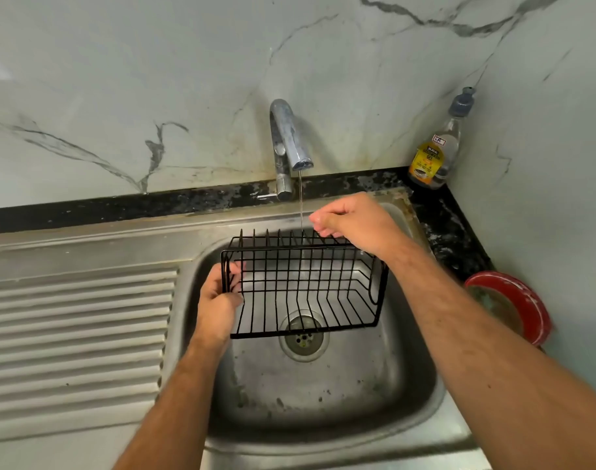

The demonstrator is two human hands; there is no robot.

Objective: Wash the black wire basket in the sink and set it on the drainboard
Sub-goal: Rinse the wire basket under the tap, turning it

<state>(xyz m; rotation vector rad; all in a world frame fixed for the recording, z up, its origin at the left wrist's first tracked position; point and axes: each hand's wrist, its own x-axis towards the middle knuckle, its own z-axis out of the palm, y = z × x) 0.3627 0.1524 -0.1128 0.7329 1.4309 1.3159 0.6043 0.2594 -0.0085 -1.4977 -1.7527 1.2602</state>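
Head view. The black wire basket (305,283) is held above the bowl of the stainless sink (323,401), over the drain strainer (303,335) and clear of the sink floor. It is tipped, with its open side turned towards the viewer. A thin stream of water (300,205) falls from the chrome tap (286,147) and passes through the wires near the basket's rear edge.

The left hand (220,300) grips the basket's left end, fingers curled round the end wires. The right hand (352,222) sits at the upper rear right corner, fingers curled; it appears to pinch the top wires there, though the contact is partly hidden by the hand itself.

Progress, as judged: rinsing is under way. No suds or sponge are visible, so whether soaping is done cannot be told. The ribbed drainboard (79,334) lies to the left of the bowl and bears nothing in view; setting the basket on it is not yet done.

Other items: a bottle of dishwash gel (435,154) stands in the rear right corner of the black counter (449,228), and a red-rimmed dish (513,305) sits to the right of the sink.
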